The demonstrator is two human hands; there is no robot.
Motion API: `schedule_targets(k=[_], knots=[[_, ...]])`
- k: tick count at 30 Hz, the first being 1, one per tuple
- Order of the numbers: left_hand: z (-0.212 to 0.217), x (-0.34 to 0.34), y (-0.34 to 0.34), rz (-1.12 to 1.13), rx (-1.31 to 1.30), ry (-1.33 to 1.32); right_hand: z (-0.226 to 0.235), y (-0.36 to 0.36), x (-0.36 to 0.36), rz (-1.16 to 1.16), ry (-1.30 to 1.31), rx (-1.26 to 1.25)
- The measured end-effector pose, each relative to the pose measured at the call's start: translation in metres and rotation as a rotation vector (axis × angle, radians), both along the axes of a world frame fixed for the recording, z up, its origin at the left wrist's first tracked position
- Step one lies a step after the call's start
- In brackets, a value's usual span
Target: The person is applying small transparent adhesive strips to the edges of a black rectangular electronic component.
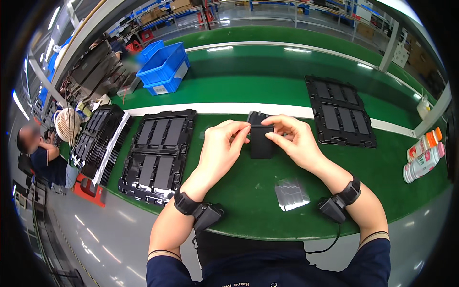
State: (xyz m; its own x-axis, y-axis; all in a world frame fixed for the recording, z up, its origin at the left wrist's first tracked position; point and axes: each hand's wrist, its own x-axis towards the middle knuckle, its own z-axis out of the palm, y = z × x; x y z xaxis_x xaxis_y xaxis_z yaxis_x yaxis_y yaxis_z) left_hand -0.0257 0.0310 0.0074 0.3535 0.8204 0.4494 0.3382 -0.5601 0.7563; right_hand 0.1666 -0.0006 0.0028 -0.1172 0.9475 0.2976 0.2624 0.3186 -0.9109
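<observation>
A black rectangular block [261, 145] stands in front of me over the green table, its top end between my hands. My right hand [297, 140] grips its upper right side, with the thumb on the near face and the fingers curled over the top. At the upper left corner of the block, the thumb and fingertips of my left hand [221, 143] are pinched together; whatever they hold is too small to make out. A dark piece with ridges [257, 117] shows just beyond the block, partly hidden. Clear film strips [292, 194] lie on the table below my right hand.
Black trays holding dark flat pieces lie left [158, 152] and right [340, 111]. More trays are stacked [99, 141] at the far left. Blue bins [164, 67] stand behind. Two bottles [423, 155] are at the right edge. A person [45, 158] sits at left.
</observation>
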Motion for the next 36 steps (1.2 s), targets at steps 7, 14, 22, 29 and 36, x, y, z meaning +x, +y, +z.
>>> schedule_targets(k=[7, 14, 22, 29, 36], knots=[[0.000, 0.006, -0.007, 0.053, 0.080, 0.058, 0.001, -0.003, 0.002, 0.013, -0.078, 0.079], [-0.021, 0.016, -0.004, -0.016, -0.336, -0.195, -0.014, 0.007, 0.007, -0.014, 0.139, -0.066], [-0.021, 0.016, -0.008, -0.081, -0.112, -0.177, 0.020, 0.002, 0.011, -0.078, -0.502, 0.430], [-0.018, 0.019, -0.010, -0.076, -0.040, -0.126, 0.023, -0.001, 0.013, -0.057, -0.649, 0.546], [-0.008, 0.021, -0.017, -0.044, -0.083, -0.089, 0.018, 0.001, 0.009, -0.096, -0.720, 0.689]])
